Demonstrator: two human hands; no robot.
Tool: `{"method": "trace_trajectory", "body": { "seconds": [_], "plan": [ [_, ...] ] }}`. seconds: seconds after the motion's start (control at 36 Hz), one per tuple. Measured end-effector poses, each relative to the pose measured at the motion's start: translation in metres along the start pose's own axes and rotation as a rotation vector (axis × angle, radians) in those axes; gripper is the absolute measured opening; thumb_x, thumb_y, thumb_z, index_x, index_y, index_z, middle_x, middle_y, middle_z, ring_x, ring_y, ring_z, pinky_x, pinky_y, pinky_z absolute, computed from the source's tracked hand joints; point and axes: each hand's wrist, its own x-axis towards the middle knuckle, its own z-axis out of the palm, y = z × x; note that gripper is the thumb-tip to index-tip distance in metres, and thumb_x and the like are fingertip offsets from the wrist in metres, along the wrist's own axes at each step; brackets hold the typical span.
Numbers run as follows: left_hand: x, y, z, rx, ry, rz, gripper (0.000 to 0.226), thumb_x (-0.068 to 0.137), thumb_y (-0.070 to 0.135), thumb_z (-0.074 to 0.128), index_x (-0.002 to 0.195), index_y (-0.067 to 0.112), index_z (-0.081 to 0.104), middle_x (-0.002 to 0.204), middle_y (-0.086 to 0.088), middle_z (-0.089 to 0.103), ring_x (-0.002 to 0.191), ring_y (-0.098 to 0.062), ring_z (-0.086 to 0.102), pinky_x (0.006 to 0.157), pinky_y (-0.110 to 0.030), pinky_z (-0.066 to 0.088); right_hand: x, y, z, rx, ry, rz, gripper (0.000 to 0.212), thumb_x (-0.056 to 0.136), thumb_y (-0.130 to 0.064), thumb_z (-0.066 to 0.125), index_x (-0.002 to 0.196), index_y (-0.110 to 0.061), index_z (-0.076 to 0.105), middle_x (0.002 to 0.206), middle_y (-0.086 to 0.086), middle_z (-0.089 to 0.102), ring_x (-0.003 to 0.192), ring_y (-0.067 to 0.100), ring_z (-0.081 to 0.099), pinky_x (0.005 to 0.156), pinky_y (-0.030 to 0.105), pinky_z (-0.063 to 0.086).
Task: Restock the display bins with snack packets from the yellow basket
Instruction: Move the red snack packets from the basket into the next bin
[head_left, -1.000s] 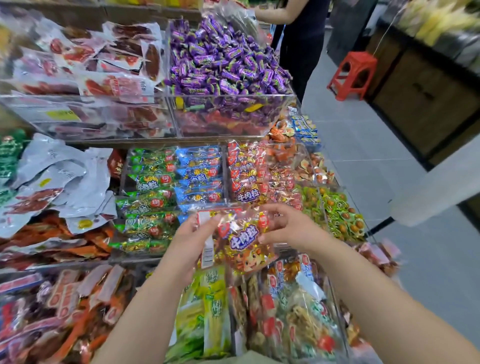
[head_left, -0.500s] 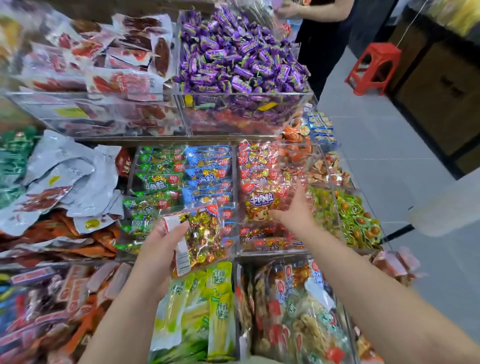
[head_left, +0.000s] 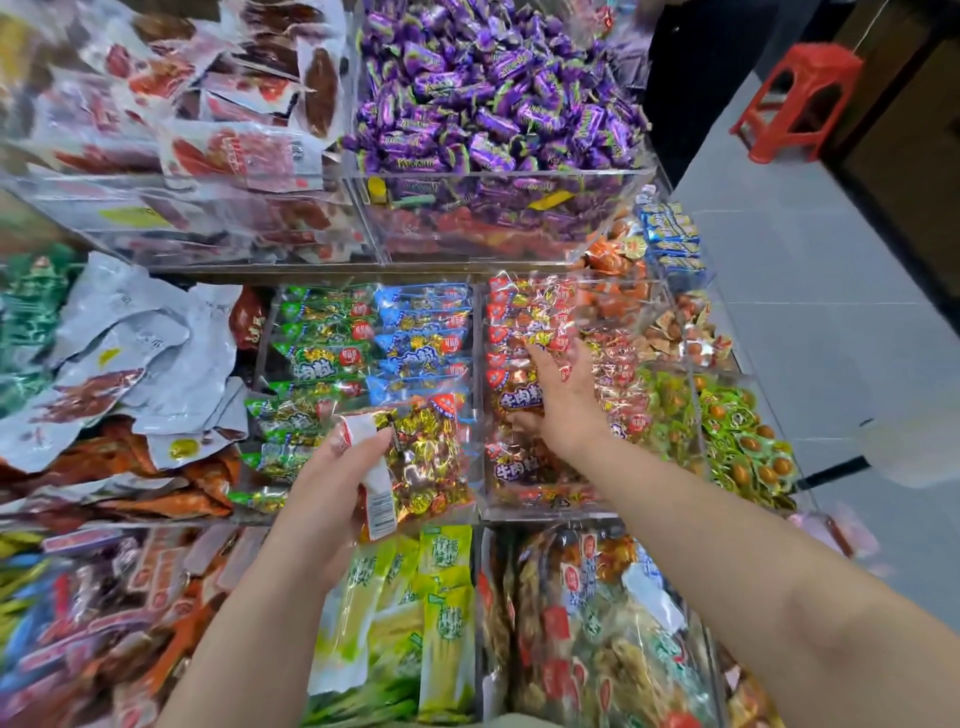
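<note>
Left hand (head_left: 332, 499) comes first, low and a bit left of the middle. Its fingers are closed around a clear snack packet (head_left: 421, 462) full of shiny gold and brown sweets, with a white label on the near edge. The packet is held up in the air, just in front of the green and blue packet bin (head_left: 363, 374). It is not in any bin yet.

Next to the right is the red packet bin (head_left: 535, 499), a clear box on the middle shelf. The right hand (head_left: 563, 400) reaches into it. Its fingers are spread out flat on top of the red packets (head_left: 519, 322), and it grips nothing. It looks like it is pressing or tidying the packets that lie there. This bin looks well filled.

Further right is a bin of small green and orange sweets (head_left: 743, 447), also quite full. Up above is a big bin heaped with purple candies (head_left: 493, 93). A red stool (head_left: 795, 98) stands on the floor at the far right.

The yellow basket cannot be seen, so nobody can tell how many packets are left in it.

So the job looks partly done. Many bins are full, and the red one seems to be getting its finishing touch. The packet in the left hand must still go into a bin, likely one with packets like it. More may wait in the basket.
</note>
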Motion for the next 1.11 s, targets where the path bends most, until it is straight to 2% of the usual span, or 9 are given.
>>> {"method": "trace_trajectory", "body": {
  "seconds": [0.19,0.33,0.47,0.53,0.64,0.75,0.89,0.97,1.11],
  "plan": [
    [-0.004,0.004,0.021,-0.057,-0.097,0.037,0.020,0.095,0.002,0.045,0.102,0.016,0.058,0.077,-0.001,0.066,0.068,-0.015,0.061,0.072,-0.036,0.048,-0.005,0.000,-0.004,-0.008,-0.064,0.064,0.106,0.065,-0.056,0.077,0.139,-0.049,0.002,0.150,0.000,-0.022,0.143,0.037,0.001,0.115,0.048,0.018],
    [-0.007,0.004,0.035,-0.064,-0.185,0.048,0.023,0.097,0.004,0.045,0.104,0.015,0.063,0.088,-0.004,0.072,0.073,-0.014,0.069,0.068,-0.032,0.057,-0.022,-0.002,-0.026,0.026,-0.080,0.150,0.114,0.062,-0.068,0.070,0.139,-0.050,-0.012,0.152,0.006,-0.027,0.141,0.032,-0.021,0.112,0.052,-0.005],
    [-0.010,-0.002,0.043,0.088,-0.184,0.155,0.024,0.096,0.013,0.054,0.099,0.030,0.070,0.091,0.003,0.071,0.079,-0.010,0.066,0.071,-0.030,0.056,-0.065,-0.015,-0.064,0.507,0.211,0.141,0.033,0.084,-0.043,0.063,0.114,-0.043,0.048,0.124,-0.018,0.027,0.117,0.004,0.030,0.108,0.026,0.021],
    [-0.011,-0.006,0.046,0.279,-0.182,0.388,0.032,0.093,0.011,0.059,0.095,0.041,0.072,0.094,0.010,0.070,0.083,-0.001,0.063,0.077,-0.021,0.052,-0.078,-0.020,-0.076,0.773,0.091,0.242,0.008,0.092,-0.039,0.054,0.097,-0.039,0.060,0.106,-0.017,0.052,0.099,0.008,0.053,0.086,0.019,0.044],
    [-0.016,-0.009,0.058,0.626,-0.328,0.936,0.033,0.080,0.011,0.072,0.110,0.025,0.068,0.102,0.023,0.064,0.098,0.010,0.056,0.090,-0.011,0.041,-0.092,-0.017,-0.092,1.391,-0.477,0.666,0.050,0.089,-0.048,0.053,0.106,-0.003,0.066,0.101,0.016,0.066,0.088,0.028,0.066,0.077,0.036,0.057],
    [-0.018,-0.016,0.063,0.726,-0.505,0.920,0.043,0.074,0.004,0.077,0.114,0.017,0.064,0.102,0.023,0.064,0.106,0.004,0.056,0.096,-0.018,0.044,-0.099,-0.006,-0.099,1.614,-0.779,0.685,0.035,0.087,-0.024,0.057,0.101,0.006,0.067,0.098,0.026,0.067,0.081,0.029,0.071,0.068,0.031,0.060],
    [-0.006,-0.013,0.050,1.131,-0.454,0.778,0.073,0.075,0.032,0.080,0.139,0.036,0.044,0.137,0.032,0.034,0.141,-0.002,0.021,0.118,-0.028,0.016,-0.093,0.008,-0.110,1.416,-0.699,0.591,0.039,0.073,-0.004,0.064,0.112,0.001,0.061,0.097,0.016,0.071,0.078,0.023,0.071,0.062,0.027,0.059],
    [0.010,-0.014,0.042,1.466,-0.306,0.635,0.089,0.082,0.048,0.069,0.152,0.032,0.017,0.158,0.013,0.011,0.148,-0.014,-0.008,0.120,-0.044,0.000,-0.079,0.018,-0.122,1.211,-0.604,0.488,0.043,0.070,-0.004,0.068,0.112,-0.004,0.059,0.085,0.006,0.071,0.072,0.018,0.069,0.058,0.030,0.058],
    [0.035,-0.020,0.043,1.608,-0.070,0.576,0.083,0.090,0.060,0.045,0.153,0.018,0.010,0.162,-0.006,0.003,0.149,-0.028,-0.008,0.120,-0.049,0.003,-0.046,0.018,-0.142,0.738,-0.475,0.268,0.023,0.068,-0.012,0.079,0.081,-0.020,0.061,0.072,-0.010,0.066,0.065,0.005,0.060,0.063,0.026,0.049]
  ]
}}
